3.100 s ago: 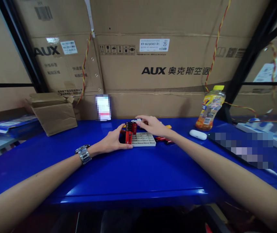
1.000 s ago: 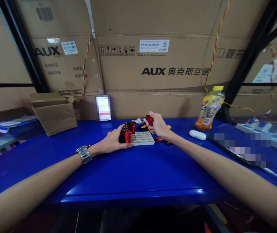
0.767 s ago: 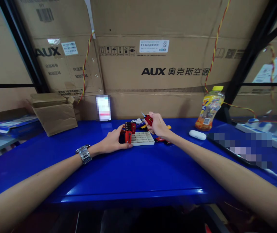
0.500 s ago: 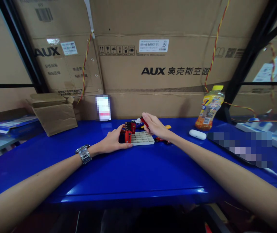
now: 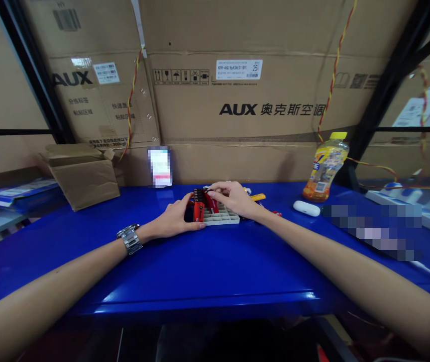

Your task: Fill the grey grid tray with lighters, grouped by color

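Note:
A pale grid tray (image 5: 227,217) with square compartments lies on the blue table. Red pieces with black tops (image 5: 199,210) stand upright in a row at its left end. My left hand (image 5: 175,216) is closed around that end, thumb along the front corner and fingers behind, partly hidden by the pieces. In my right hand (image 5: 233,197), thumb and fingers pinch the black top of a red stick-like piece (image 5: 212,202). This piece leans over the compartments just right of the row; whether its lower end sits inside one I cannot tell.
Behind my right hand lie a yellow piece (image 5: 258,197) and some red ones (image 5: 276,214). A drink bottle (image 5: 324,168), a white earphone case (image 5: 307,208) and a blurred dark flat object stand right. An open carton (image 5: 87,178) and a lit phone (image 5: 160,168) are left.
My right hand has moved left with the red piece, from above the tray's right back edge to beside the standing row. My left hand has stayed in place.

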